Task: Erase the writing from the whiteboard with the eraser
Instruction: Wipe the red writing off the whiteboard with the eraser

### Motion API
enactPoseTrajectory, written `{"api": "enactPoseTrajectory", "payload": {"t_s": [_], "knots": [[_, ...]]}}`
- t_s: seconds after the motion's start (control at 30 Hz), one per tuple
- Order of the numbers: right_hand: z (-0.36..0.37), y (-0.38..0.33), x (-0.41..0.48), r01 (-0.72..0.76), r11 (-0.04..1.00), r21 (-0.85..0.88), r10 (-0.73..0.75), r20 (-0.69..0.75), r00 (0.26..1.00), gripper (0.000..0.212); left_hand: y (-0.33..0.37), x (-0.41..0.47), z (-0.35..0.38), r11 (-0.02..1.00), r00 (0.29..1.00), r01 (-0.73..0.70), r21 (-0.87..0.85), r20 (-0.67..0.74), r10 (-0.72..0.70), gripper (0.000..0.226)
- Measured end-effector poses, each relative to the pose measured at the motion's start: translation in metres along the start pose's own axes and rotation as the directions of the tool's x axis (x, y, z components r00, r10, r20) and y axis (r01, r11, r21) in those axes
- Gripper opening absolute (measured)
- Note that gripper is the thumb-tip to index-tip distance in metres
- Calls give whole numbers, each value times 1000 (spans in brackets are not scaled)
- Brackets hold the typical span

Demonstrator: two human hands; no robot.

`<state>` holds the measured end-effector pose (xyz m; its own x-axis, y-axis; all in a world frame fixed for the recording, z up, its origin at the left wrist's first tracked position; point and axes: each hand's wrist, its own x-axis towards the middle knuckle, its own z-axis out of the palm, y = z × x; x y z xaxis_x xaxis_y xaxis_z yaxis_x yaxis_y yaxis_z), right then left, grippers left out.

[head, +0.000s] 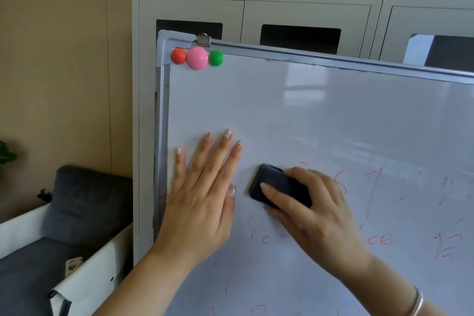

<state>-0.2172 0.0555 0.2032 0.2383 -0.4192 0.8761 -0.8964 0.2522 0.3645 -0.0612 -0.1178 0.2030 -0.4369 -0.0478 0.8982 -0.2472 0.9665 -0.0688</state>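
A whiteboard (pixel 320 110) with a silver frame fills the middle and right of the head view. Faint red writing (pixel 379 237) runs across its lower half; the upper part is blank. My right hand (pixel 315 210) holds a dark eraser (pixel 274 185) pressed flat on the board among the upper line of red marks. My left hand (pixel 202 195) lies flat on the board just left of the eraser, fingers spread, near the left frame edge.
Red, pink and green round magnets (pixel 197 57) sit in the board's top-left corner, under a metal clip (pixel 204 40). Grey cabinets (pixel 256 13) stand behind the board. A dark sofa (pixel 64 215) with a white frame is at lower left.
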Motion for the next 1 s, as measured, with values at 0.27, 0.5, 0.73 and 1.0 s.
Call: {"api": "enactPoseTrajectory", "payload": {"t_s": [0.27, 0.5, 0.73, 1.0], "knots": [[-12, 17, 5, -22, 999, -26, 22, -28, 999, 32, -4, -2, 3, 1000, 1000, -2, 4, 26, 2, 63], [-27, 47, 21, -243, 970, -17, 237, -152, 960, 33, -3, -2, 4, 1000, 999, 7, 8, 41, -7, 62], [-7, 14, -17, 20, 1000, 3, -21, 22, 1000, 36, -1, -2, 3, 1000, 999, 15, 14, 45, -16, 61], [-19, 28, -15, 23, 999, -35, -21, 41, 999, 31, 1, -2, 1, 1000, 998, 23, 6, 53, -24, 61]]}}
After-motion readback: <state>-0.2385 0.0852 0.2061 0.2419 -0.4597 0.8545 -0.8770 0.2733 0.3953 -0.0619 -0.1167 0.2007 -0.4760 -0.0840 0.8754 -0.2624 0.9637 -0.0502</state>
